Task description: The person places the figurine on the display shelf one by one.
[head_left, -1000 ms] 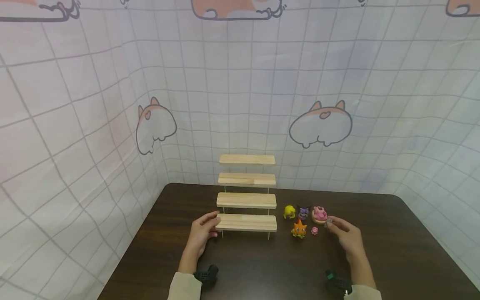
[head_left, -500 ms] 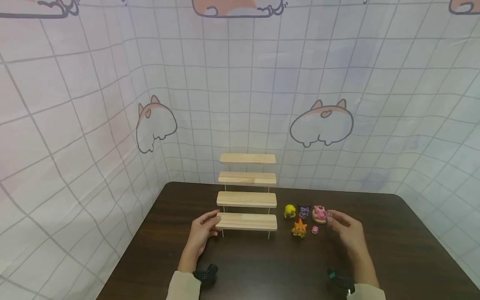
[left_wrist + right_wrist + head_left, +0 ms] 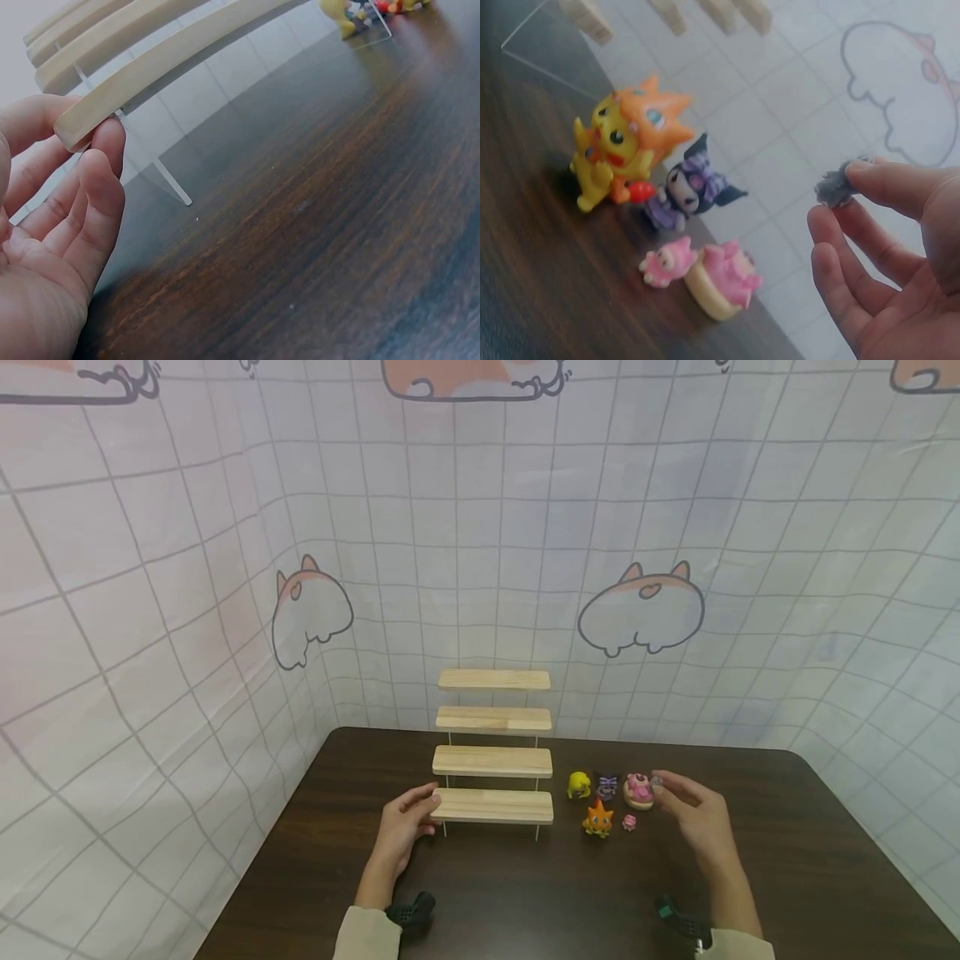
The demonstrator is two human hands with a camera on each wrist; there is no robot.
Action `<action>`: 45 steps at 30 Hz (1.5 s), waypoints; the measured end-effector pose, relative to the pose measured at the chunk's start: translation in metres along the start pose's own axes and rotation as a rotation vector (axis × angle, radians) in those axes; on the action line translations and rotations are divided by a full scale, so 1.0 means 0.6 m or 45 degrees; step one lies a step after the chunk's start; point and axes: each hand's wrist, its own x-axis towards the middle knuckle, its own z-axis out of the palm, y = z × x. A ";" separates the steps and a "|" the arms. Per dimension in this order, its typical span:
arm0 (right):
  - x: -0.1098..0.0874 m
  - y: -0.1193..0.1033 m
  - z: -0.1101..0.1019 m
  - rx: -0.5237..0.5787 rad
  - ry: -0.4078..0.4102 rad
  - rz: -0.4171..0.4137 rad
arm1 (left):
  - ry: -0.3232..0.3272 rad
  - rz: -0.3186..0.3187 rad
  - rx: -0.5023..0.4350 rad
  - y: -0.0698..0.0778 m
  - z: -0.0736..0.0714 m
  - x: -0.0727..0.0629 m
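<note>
A small grey figurine [image 3: 834, 186] is pinched between the thumb and fingertips of my right hand [image 3: 703, 827], held to the right of the other toys. My left hand [image 3: 402, 825] grips the left end of the lowest board [image 3: 491, 807] of a four-tier wooden display shelf, thumb on top and fingers beneath. Beside the shelf stand an orange spiky-headed figurine [image 3: 597, 820], a yellow one [image 3: 578, 785] and a black-and-purple one [image 3: 607, 788]. Nearest my right hand are a pink figurine on a cream base [image 3: 638, 790] and a tiny pink one [image 3: 629, 822].
The dark wood table [image 3: 480, 893] reaches back to a white grid-patterned curtain [image 3: 487, 593] with cartoon corgi prints, which also hangs along the left and right sides. Thin clear legs [image 3: 174, 182] carry the shelf boards.
My right hand has risen a little in the head view with the grey figurine, from beside the pink figurine's base to about its top. My left hand keeps its hold on the board.
</note>
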 end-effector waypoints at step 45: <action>-0.043 -0.109 0.163 0.097 -0.200 -0.292 | -0.063 0.027 -0.070 -0.007 -0.008 -0.004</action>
